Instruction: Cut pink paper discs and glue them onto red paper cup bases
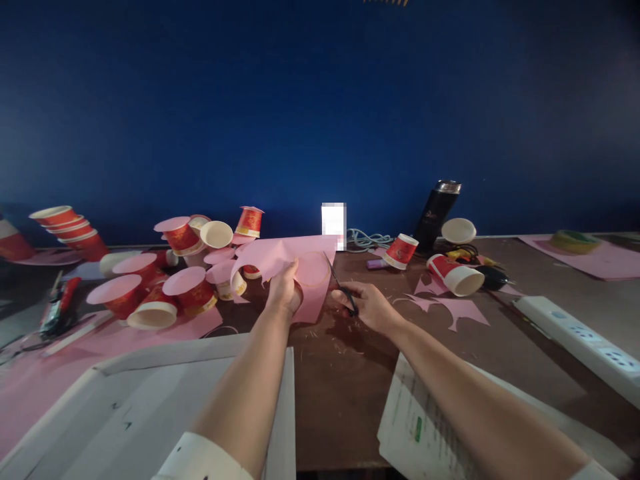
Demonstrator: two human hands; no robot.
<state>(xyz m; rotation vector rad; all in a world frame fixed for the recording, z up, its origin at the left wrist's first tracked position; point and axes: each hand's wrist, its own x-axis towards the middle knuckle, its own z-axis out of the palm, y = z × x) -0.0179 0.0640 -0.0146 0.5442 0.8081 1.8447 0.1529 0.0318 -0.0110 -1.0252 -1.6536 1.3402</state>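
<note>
A pink paper sheet (pixel 313 300) with a circle outlined on it is held up over the brown table by my left hand (pixel 285 290), its thumb on top and its fingers closed at the sheet's lower left. Black scissors (pixel 336 272) are in my right hand (pixel 363 305), whose fingers wrap round the handles. Their blades point up and away, at the right edge of the sheet beside the circle. Thin pink shavings lie on the table below. The sheet's left part curls over near the paper cups.
Red paper cups (pixel 187 290), several topped with pink discs, crowd the left. Pink scraps (pixel 463 310), cups, a black flask (pixel 436 217) and a white power strip (pixel 575 340) are on the right. A white box (pixel 190 393) and printed sheets (pixel 425 413) lie in front.
</note>
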